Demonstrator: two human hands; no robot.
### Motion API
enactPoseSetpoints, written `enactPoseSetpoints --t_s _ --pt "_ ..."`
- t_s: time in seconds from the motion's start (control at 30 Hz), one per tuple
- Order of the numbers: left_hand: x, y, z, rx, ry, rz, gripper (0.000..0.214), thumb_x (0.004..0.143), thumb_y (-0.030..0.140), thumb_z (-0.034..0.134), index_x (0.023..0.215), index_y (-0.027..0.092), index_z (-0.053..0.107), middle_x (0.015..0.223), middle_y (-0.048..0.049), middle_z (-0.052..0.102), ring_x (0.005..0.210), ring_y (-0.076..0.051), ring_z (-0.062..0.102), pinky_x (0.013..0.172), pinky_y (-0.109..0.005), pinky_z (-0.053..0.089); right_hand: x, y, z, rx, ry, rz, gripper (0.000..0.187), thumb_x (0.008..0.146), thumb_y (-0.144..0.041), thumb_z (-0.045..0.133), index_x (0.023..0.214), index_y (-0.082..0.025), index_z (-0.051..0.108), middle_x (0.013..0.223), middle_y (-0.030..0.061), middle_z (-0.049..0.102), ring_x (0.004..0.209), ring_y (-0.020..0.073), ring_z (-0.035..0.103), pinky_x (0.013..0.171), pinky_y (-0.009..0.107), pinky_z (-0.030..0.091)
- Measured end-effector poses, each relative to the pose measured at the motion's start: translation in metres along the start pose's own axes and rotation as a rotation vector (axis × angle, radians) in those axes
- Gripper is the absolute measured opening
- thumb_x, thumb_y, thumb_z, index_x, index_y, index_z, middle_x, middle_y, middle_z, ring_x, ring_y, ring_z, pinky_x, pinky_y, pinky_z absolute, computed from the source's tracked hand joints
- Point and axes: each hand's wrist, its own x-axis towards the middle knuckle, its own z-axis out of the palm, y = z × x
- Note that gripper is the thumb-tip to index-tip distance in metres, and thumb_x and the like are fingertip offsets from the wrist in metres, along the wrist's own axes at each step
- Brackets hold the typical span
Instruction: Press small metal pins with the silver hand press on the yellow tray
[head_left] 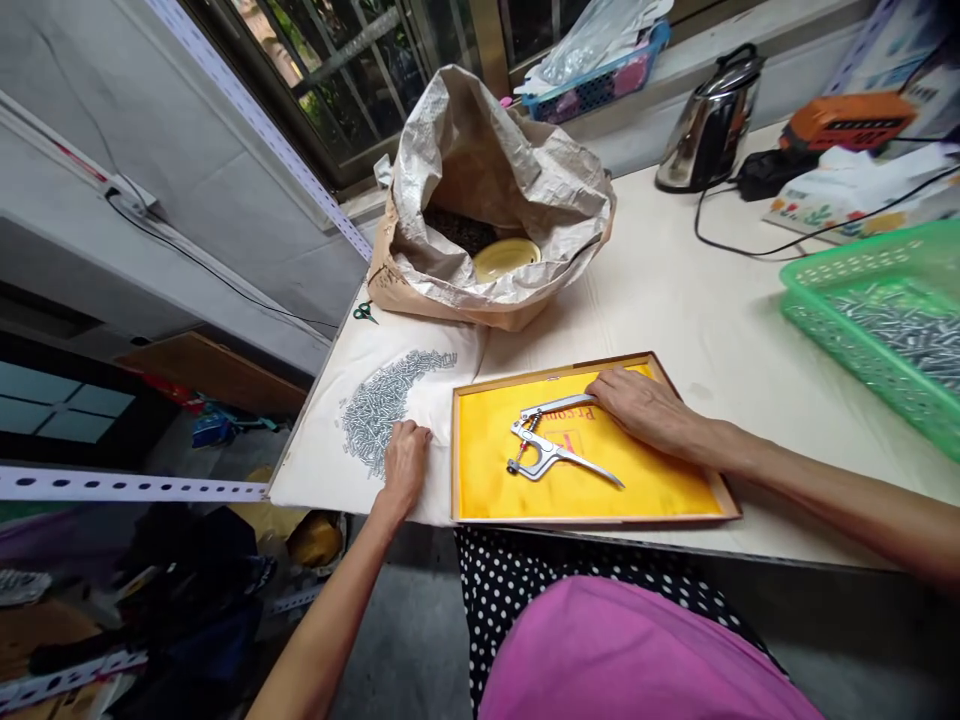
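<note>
R hand (645, 410) open, palm down, fingertips on handle end of steel snap pliers (544, 447) lying lengthwise to its left on wood-framed yellow tray (525, 376); L hand (405, 468) open, just beside pile of grey screws (375, 415).

The worktop (675, 300) stands beneath a barred window (337, 80) admitting daylight; a grey wall (187, 260) adjoins its left end, above a grey concrete floor (397, 640).
</note>
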Motion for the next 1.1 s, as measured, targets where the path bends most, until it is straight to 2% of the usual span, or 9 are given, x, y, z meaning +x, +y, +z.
enactPoseSetpoints --t_s 0.13,0.23,0.3,0.4,0.5,0.67,0.87,1.1 --pt "0.000 0.004 -0.009 -0.133 0.078 0.005 0.024 0.092 0.021 0.047 0.085 0.017 0.070 0.090 -0.0111 0.068 0.095 -0.026 0.059 0.085 -0.038 0.048 0.004 -0.008 -0.006 0.003 -0.034 0.087 0.025 0.100 -0.021 0.033 0.089 -0.020 0.056 0.082 0.0075 0.061 0.073 0.0214 0.049 0.068 0.035 0.032" --pt "-0.004 0.018 -0.022 -0.403 0.138 -0.095 0.019 0.087 0.026 0.054 0.086 0.018 0.071 0.088 -0.0088 0.072 0.085 -0.024 0.064 0.082 -0.037 0.050 0.003 -0.009 -0.014 0.070 0.006 0.064 0.028 0.102 -0.030 0.034 0.089 -0.020 0.056 0.083 0.0073 0.062 0.076 0.0215 0.051 0.069 0.034 0.033" --pt "-0.008 0.035 -0.030 -0.647 0.104 -0.164 0.019 0.083 0.033 0.060 0.085 0.019 0.072 0.085 -0.0067 0.074 0.078 -0.021 0.066 0.076 -0.033 0.052 0.002 -0.008 -0.021 0.078 0.065 0.005 0.032 0.104 -0.033 0.031 0.090 -0.020 0.057 0.085 0.0078 0.063 0.079 0.0215 0.051 0.073 0.034 0.034" --pt "-0.016 0.067 -0.037 -0.970 -0.019 -0.223 0.025 0.077 0.040 0.067 0.086 0.018 0.073 0.082 -0.0054 0.075 0.071 -0.018 0.067 0.068 -0.028 0.053 -0.003 -0.004 -0.032 0.003 0.102 -0.066 0.038 0.106 -0.032 0.025 0.087 -0.020 0.057 0.082 0.0072 0.061 0.078 0.0211 0.048 0.075 0.034 0.032" --pt "-0.021 0.096 -0.036 -1.150 -0.125 -0.245 0.029 0.073 0.043 0.071 0.084 0.016 0.071 0.077 -0.0046 0.073 0.064 -0.015 0.064 0.063 -0.026 0.052 -0.007 -0.002 -0.037 -0.024 0.090 -0.075 0.038 0.106 -0.029 0.025 0.086 -0.020 0.056 0.080 0.0062 0.060 0.077 0.0207 0.046 0.075 0.035 0.030" --pt "-0.020 0.120 -0.024 -1.223 -0.197 -0.197 0.028 0.073 0.042 0.071 0.077 0.015 0.068 0.080 -0.0064 0.072 0.078 -0.018 0.067 0.072 -0.027 0.053 -0.012 0.004 -0.035 -0.054 0.081 -0.045 0.036 0.106 -0.031 0.027 0.089 -0.021 0.057 0.081 0.0059 0.060 0.077 0.0209 0.046 0.075 0.035 0.029" --pt "-0.015 0.120 -0.028 -1.326 -0.150 -0.339 0.035 0.068 0.045 0.076 0.082 0.015 0.068 0.077 -0.0034 0.069 0.068 -0.015 0.063 0.063 -0.026 0.054 -0.015 0.022 -0.036 0.030 0.075 -0.033 0.035 0.105 -0.037 0.030 0.095 -0.022 0.059 0.088 0.0064 0.064 0.083 0.0212 0.049 0.077 0.034 0.030" --pt "-0.023 0.138 -0.027 -1.226 -0.274 -0.261 0.030 0.071 0.043 0.075 0.078 0.014 0.074 0.078 -0.0057 0.074 0.071 -0.017 0.067 0.068 -0.026 0.053 -0.014 0.018 -0.043 0.016 0.100 -0.051 0.035 0.105 -0.037 0.031 0.093 -0.022 0.061 0.083 0.0065 0.065 0.081 0.0213 0.047 0.079 0.036 0.029"
